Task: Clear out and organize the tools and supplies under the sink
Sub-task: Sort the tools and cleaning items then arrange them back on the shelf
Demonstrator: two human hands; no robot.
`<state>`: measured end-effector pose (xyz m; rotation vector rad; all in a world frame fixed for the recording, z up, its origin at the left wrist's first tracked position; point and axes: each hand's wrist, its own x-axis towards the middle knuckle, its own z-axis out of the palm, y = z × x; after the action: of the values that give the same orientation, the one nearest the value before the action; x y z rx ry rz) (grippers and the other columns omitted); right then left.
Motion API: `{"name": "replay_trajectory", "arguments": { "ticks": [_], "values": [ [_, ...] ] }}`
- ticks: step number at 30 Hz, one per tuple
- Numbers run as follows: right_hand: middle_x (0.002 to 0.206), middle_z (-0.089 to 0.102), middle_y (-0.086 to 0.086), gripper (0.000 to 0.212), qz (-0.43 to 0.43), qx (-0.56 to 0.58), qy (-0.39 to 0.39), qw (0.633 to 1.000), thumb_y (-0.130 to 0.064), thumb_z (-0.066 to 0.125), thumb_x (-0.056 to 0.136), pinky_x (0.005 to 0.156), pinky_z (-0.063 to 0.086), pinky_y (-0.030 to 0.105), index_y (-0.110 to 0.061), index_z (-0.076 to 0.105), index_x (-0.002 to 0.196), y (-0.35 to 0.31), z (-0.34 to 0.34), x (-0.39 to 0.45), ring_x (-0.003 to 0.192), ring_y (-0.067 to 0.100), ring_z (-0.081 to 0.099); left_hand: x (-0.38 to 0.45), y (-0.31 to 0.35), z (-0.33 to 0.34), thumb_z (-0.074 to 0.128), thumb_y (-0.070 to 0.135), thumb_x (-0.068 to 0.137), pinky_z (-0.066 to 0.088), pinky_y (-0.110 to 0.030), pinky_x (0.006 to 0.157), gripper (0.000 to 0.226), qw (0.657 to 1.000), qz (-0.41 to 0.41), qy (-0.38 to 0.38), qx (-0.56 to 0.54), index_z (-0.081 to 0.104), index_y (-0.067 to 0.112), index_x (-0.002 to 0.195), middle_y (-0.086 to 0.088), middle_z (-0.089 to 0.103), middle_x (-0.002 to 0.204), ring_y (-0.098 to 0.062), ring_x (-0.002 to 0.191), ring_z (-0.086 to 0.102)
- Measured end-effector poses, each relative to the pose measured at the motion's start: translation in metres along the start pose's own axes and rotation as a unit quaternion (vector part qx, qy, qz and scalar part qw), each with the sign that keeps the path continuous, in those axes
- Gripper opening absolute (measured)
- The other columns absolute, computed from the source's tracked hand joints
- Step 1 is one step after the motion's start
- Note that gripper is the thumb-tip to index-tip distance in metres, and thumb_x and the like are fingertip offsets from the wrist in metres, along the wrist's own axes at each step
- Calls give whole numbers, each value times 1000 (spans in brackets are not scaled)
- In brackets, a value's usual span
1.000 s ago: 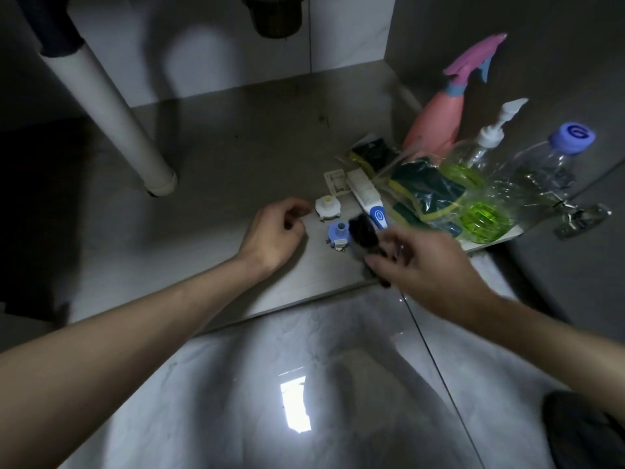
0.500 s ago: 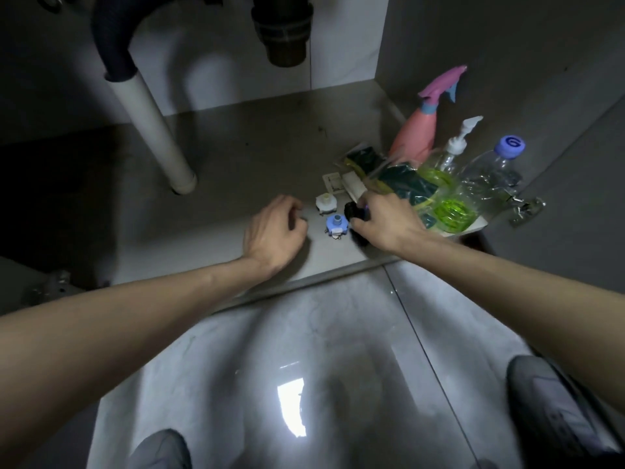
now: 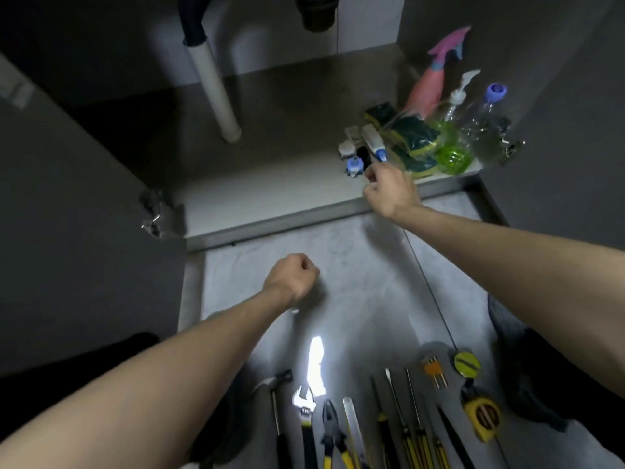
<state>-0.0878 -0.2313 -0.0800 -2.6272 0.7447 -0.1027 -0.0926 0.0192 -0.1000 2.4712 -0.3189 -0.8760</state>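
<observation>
Both hands hold nothing: left hand (image 3: 293, 275) fisted over the floor, right hand (image 3: 389, 191) loosely curled at the cabinet edge, supplies (image 3: 417, 140) at its one o'clock. Hand tools (image 3: 372, 428) lie at six o'clock. Judging so, sorting continues; next needs a reach among small fittings (image 3: 354, 164). No writing is legible.

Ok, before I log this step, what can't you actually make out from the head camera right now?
- Left hand: fingers curled under; whether it holds anything is hidden by the back of the hand.
- Right hand: motion-blurred; cannot tell if its fingertips pinch something.
- Black item among the small fittings: too dark and blurred to identify.
- Tools on the floor: handles cut off by the bottom edge.
- Drain pipe: cut off by the top edge.
</observation>
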Motion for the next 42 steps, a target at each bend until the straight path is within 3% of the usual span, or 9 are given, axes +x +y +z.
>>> {"name": "replay_trajectory", "arguments": {
  "ticks": [9, 13, 17, 20, 24, 29, 36, 39, 42],
  "values": [
    [97, 75, 6, 13, 151, 172, -212, 950, -23, 61, 89, 85, 52, 30, -20, 71, 82, 3, 62, -197, 99, 28, 69, -127, -101, 90, 54, 27, 83, 51, -25, 77, 11, 983, -167, 43, -62, 62, 21, 79, 3, 66, 79, -25, 92, 67],
    [89, 75, 10, 19, 169, 161, -290, 928, -18, 56, 87, 79, 54, 33, -8, 71, 79, -6, 98, -284, 88, 30, 70, -171, -136, 131, 57, 22, 88, 49, -27, 89, 16, 975, -215, 23, -46, 67, 20, 99, -5, 69, 113, -26, 109, 63],
    [68, 64, 3, 23, 154, 137, -329, 922, -12, 49, 84, 64, 48, 32, -13, 58, 63, -25, 127, -347, 70, 28, 63, -201, -151, 156, 53, 19, 92, 52, -39, 91, 21, 962, -259, 78, -47, 60, 7, 108, -13, 62, 118, -31, 109, 61],
    [85, 68, 7, 16, 116, 94, -329, 933, -17, 53, 89, 66, 42, 32, -14, 63, 76, -36, 144, -379, 88, 32, 64, -206, -157, 165, 57, 19, 90, 49, -44, 97, 31, 945, -315, 62, -59, 53, 5, 117, -17, 54, 127, -35, 119, 55],
    [94, 65, 13, 12, 50, 61, -341, 937, -19, 51, 89, 65, 39, 34, -18, 51, 77, -36, 160, -400, 93, 38, 63, -195, -169, 170, 60, 19, 86, 48, -45, 97, 34, 934, -345, 52, -80, 50, 6, 117, -17, 53, 127, -36, 120, 54],
    [108, 66, 15, 22, -8, -31, -341, 939, -26, 49, 97, 71, 46, 37, -10, 64, 98, -33, 172, -388, 99, 39, 65, -189, -176, 174, 70, 32, 77, 50, -42, 95, 47, 909, -387, 62, -144, 57, 7, 115, -16, 61, 122, -34, 113, 61],
    [119, 65, 11, 40, -52, -107, -333, 936, -48, 55, 98, 70, 36, 34, -12, 65, 115, -52, 185, -365, 111, 31, 63, -203, -175, 168, 51, 41, 94, 49, -44, 91, 46, 905, -398, 105, -105, 56, 4, 122, -17, 55, 125, -37, 115, 57],
    [115, 68, 10, 35, -11, -84, -347, 934, -44, 64, 92, 75, 44, 34, -13, 67, 107, -55, 188, -357, 109, 31, 65, -211, -178, 163, 43, 42, 98, 50, -42, 88, 43, 908, -399, 99, -83, 53, 7, 122, -16, 62, 121, -36, 112, 60],
    [96, 70, 7, 27, 73, -44, -351, 933, -38, 71, 77, 64, 42, 29, -15, 67, 90, -61, 185, -354, 96, 30, 68, -212, -174, 157, 43, 42, 100, 48, -41, 87, 44, 915, -391, 86, -57, 55, 5, 120, -18, 64, 120, -37, 112, 61]
  ]
}}
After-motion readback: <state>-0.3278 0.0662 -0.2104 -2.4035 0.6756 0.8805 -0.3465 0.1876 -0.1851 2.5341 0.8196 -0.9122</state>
